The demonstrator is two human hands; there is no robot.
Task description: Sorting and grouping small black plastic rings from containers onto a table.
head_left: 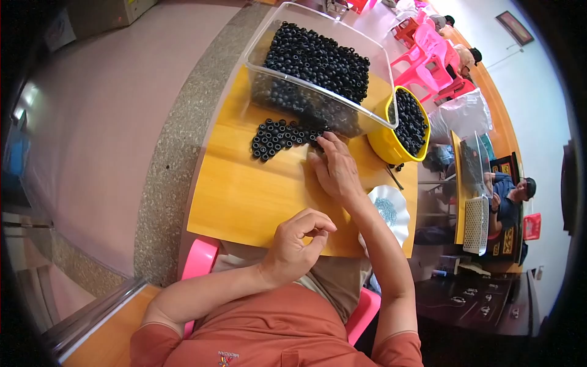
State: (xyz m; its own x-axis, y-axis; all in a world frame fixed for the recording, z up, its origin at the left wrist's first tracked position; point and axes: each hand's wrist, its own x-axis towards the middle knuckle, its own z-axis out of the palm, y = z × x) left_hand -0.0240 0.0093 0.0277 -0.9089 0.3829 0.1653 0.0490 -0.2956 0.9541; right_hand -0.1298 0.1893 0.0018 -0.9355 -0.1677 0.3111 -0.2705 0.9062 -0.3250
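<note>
Black rubbery-looking rings everywhere here. There's a loose pile of small black rings (278,137) sitting on the yellow wooden bench (244,196), right in front of a big clear plastic tub (318,73) that's loaded with a ton more of them. The right hand (335,168) is lying flat on the bench just beside that loose pile, fingers (324,142) stretched forward and close together, tips touching the edge of the rings nearest the tub. It isn't pinching anything as far as I can see.

The left hand (296,241) is hovering near the front edge of the bench, curled up with thumb and forefinger pressed together. Might be one tiny piece in there, but honestly it's too small to tell.

To the right of the tub there's a yellow bowl (385,144), also full of black rings. Just beside the right forearm sits a white scalloped dish (400,211) with some small bluish bits in it. A pink chair (199,260) peeks out under the person, who's wearing an orange shirt. Another person is sitting at a bench well off to the right.
</note>
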